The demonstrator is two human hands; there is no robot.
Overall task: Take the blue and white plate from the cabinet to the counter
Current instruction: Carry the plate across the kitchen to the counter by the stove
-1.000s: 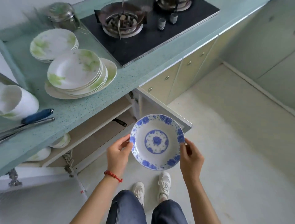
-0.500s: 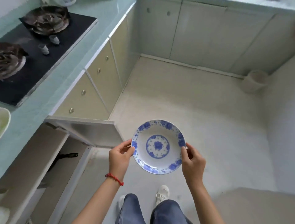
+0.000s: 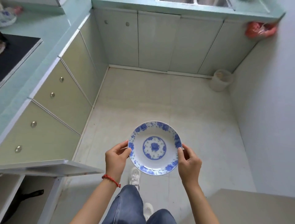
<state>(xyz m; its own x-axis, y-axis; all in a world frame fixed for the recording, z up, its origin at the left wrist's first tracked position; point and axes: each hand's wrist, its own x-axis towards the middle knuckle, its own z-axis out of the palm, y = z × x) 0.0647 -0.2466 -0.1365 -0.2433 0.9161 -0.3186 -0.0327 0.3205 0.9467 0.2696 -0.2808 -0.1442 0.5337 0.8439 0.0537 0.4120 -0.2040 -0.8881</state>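
The blue and white plate (image 3: pixel 154 147) is held level in front of me, above the kitchen floor. My left hand (image 3: pixel 115 157) grips its left rim, with a red bracelet on that wrist. My right hand (image 3: pixel 189 160) grips its right rim. The open cabinet (image 3: pixel 24 196) is at the lower left, its door (image 3: pixel 52 167) swung out toward me. The pale green counter (image 3: pixel 39 52) runs along the left and continues across the far wall (image 3: pixel 175 8).
A black hob (image 3: pixel 14 52) is set into the left counter. A sink (image 3: pixel 194 1) sits in the far counter. A white bin (image 3: pixel 221 80) stands in the far right floor corner, and a red bag (image 3: pixel 258 29) hangs above it. A wall is on the right.
My view has swung right, away from the stacked plates and the open cabinet, toward the far counter. Both hands have kept hold of the plate throughout.
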